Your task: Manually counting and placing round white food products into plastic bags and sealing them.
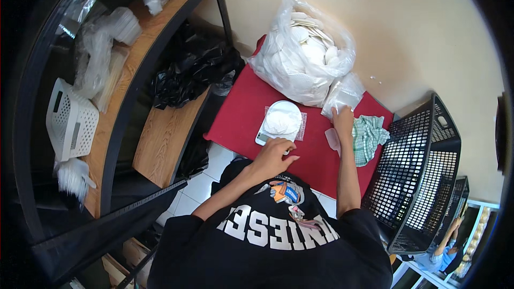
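Note:
My left hand [278,155] hovers at the near edge of a white digital kitchen scale [262,138], its fingers curved and thumb apart, with nothing visible in it. A white heap [283,122] rests on the scale's round top; its exact make-up is too washed out to tell. Clear plastic film [302,127] shows beside the scale. My right hand [343,123] reaches forward, fingertips on the near end of a stack of clear plastic bags [344,91]; whether it grips one is unclear. Behind the scale stands a large translucent bag [295,82] full of pale flat discs [313,50].
A red-covered table [237,116] stands against the wall. On it lie a green checked cloth [368,138] and a clear plastic piece [332,138]. Black plastic crates [401,168] flank the right. A shelf [160,136] with bags and a white basket [74,122] is left. Another person [441,255] is far right.

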A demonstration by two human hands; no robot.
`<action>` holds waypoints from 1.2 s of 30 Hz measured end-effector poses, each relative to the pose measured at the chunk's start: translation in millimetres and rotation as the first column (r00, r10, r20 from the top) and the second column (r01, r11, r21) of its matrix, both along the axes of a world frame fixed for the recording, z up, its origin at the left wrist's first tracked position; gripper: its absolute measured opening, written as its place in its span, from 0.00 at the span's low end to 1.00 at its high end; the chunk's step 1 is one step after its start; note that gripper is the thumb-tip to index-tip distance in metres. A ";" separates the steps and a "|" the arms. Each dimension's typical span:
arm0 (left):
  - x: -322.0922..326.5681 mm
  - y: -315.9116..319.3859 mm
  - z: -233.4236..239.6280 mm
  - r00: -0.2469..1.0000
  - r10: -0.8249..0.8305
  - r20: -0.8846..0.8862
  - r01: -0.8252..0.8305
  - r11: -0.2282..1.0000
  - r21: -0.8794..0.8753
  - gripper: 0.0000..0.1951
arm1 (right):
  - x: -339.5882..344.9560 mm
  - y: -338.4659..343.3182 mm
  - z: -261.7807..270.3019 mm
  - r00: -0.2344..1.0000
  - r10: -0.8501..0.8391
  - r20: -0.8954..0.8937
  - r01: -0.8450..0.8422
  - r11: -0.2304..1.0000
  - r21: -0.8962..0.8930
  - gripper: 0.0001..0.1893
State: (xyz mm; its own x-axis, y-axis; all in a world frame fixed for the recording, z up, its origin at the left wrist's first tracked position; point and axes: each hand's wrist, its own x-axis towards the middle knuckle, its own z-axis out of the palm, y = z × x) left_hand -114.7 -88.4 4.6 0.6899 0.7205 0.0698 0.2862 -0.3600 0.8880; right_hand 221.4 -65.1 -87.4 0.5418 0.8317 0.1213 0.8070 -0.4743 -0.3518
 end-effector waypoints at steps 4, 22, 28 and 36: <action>2.2 -12.9 7.0 0.995 -0.065 -0.071 0.067 0.998 0.018 0.17 | -9.6 -4.0 -8.0 0.953 0.234 0.194 -0.224 0.972 -0.074 0.11; -10.5 -53.5 0.4 0.970 -0.208 -0.129 0.207 0.978 -0.027 0.18 | -3.7 -24.0 21.4 0.988 0.116 -0.105 -0.110 0.992 0.055 0.17; -10.7 -66.4 -7.3 0.999 -0.039 0.006 0.039 0.954 -0.297 0.22 | -49.1 -80.7 64.3 0.897 0.129 -0.423 0.175 0.774 0.608 0.07; -12.6 -51.7 19.4 0.887 0.023 0.462 0.141 0.938 -0.318 0.29 | -135.7 -167.5 65.7 -0.125 0.243 -0.962 -0.275 0.923 0.269 0.10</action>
